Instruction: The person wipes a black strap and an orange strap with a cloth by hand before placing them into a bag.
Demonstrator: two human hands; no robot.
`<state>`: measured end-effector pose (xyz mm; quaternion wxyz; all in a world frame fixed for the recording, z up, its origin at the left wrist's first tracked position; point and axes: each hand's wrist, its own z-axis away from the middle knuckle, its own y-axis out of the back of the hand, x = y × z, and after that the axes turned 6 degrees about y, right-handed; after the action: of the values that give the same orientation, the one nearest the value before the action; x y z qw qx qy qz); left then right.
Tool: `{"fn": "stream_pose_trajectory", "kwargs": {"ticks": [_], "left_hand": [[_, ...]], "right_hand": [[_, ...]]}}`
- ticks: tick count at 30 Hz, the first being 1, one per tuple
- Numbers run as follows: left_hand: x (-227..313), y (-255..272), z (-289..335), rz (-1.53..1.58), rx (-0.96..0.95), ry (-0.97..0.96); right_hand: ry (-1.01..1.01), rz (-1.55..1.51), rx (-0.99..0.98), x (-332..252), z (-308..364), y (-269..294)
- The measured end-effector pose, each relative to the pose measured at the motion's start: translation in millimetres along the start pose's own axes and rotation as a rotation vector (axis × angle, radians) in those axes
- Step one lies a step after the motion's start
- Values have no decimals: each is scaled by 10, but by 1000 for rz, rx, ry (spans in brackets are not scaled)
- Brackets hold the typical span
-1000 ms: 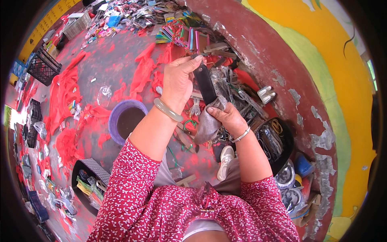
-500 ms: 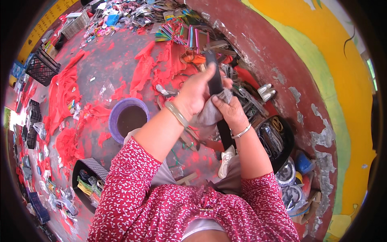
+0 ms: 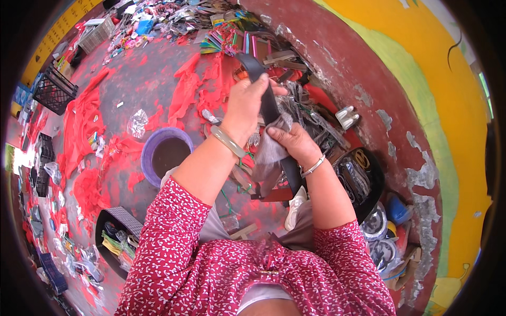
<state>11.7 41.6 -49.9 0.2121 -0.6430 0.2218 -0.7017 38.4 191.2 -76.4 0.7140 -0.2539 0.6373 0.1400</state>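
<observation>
A dark leather belt (image 3: 269, 101) runs up between my hands, its upper end curving over to the left. My left hand (image 3: 246, 102) grips it, thumb laid along the strap, some fingers stretched out behind it. Lower down, my right hand (image 3: 296, 143) is closed round a greyish cloth (image 3: 270, 156) that is wrapped against the belt. The cloth hangs below the fingers, and the belt's lower part shows beneath the right hand, with a brownish underside near my white shoe (image 3: 296, 207).
A purple bucket (image 3: 146, 158) of murky water stands left of my arms. Black bins with packaged straps (image 3: 352, 181) and small goods (image 3: 113, 231) flank me. Belts lie heaped (image 3: 316, 116) along the peeling red wall (image 3: 379, 100). Torn red sheeting (image 3: 184, 89) covers parts of the floor.
Both hands and the belt have shifted slightly left. The belt's upper end now bends over leftward, and the cloth hangs longer below my right hand.
</observation>
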Motion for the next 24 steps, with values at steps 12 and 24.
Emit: {"fn": "stream_pose_trajectory", "kwargs": {"ticks": [12,24], "left_hand": [[480,426,-212,236,233,-238],[879,971,-204,377,452,-384]], "right_hand": [[-132,361,-150,99,218,35],[-289,593,-192,-2,524,267]]}}
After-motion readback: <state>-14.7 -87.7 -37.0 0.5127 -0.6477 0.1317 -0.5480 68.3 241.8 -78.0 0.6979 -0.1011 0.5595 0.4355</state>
